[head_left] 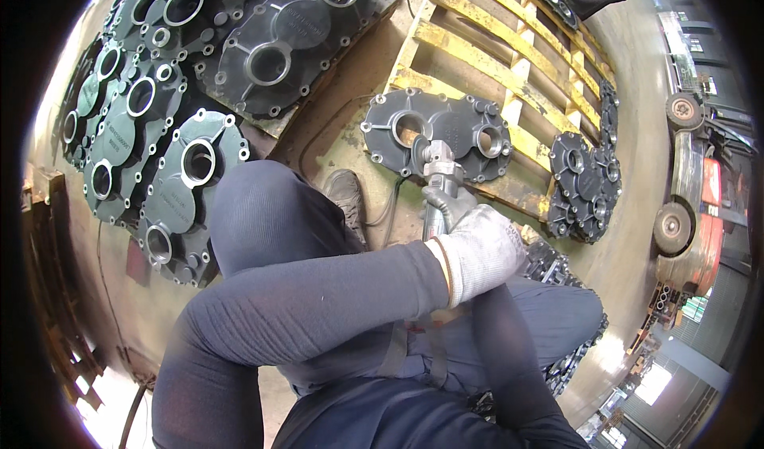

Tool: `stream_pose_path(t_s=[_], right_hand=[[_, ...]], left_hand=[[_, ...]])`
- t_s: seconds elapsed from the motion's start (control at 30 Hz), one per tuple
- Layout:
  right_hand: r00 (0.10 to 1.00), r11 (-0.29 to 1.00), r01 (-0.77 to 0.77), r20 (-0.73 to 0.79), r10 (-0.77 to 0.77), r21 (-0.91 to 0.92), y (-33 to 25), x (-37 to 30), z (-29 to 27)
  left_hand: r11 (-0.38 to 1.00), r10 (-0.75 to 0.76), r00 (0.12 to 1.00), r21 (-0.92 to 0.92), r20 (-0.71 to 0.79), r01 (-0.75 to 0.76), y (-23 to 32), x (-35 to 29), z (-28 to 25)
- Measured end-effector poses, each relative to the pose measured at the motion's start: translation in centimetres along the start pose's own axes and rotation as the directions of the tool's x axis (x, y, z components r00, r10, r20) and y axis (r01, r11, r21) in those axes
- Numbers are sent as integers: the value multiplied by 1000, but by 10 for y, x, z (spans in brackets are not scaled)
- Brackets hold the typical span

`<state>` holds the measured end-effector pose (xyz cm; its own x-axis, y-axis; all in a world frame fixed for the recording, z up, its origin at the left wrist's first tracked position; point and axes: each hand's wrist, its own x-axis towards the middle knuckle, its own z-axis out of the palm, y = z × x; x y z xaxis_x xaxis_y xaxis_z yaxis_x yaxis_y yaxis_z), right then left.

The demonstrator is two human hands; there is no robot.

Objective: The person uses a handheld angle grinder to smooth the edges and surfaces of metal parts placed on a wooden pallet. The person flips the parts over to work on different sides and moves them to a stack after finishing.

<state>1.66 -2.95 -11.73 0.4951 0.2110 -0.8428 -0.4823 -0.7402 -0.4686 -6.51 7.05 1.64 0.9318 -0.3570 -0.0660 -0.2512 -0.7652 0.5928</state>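
Nearest to the camera are the dark sleeves [318, 298] of the person, and the left arm crosses beside a bent knee [267, 210] toward the middle. Its left hand [481, 250], in a whitish glove, is bent closed on the body of an angle grinder [442, 171]. Grey gloved fingers [455, 204] also wrap this body, but to which hand they belong, I cannot tell surely. The right hand is mostly covered, so I cannot tell how far open it is; probably both hands are brought together to steady the tool's weight.

The grinder's head is above a black cast cover [454, 135], its disc [418, 155] at the large round opening; whether they touch is not clear. This cover lies flat at the near edge of a yellow pallet [477, 61], perhaps so that the opening can be reached easily from above. More covers [119, 143] lie close together at the left, seemingly arranged so to save space.
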Motion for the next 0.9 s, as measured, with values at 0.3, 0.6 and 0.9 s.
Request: stream_pose_path(t_s=[0.3, 0.6, 0.9], right_hand=[[1000, 1000, 4, 19, -5, 23, 11, -5, 10], [999, 998, 38, -3, -38, 50, 26, -12, 35], [982, 981, 189, 13, -190, 29, 12, -1, 30]], left_hand=[[1000, -15, 999, -10, 31, 16, -5, 4, 12], [995, 39, 996, -84, -85, -46, -16, -14, 5], [996, 25, 997, -89, -67, -31, -17, -3, 15]])
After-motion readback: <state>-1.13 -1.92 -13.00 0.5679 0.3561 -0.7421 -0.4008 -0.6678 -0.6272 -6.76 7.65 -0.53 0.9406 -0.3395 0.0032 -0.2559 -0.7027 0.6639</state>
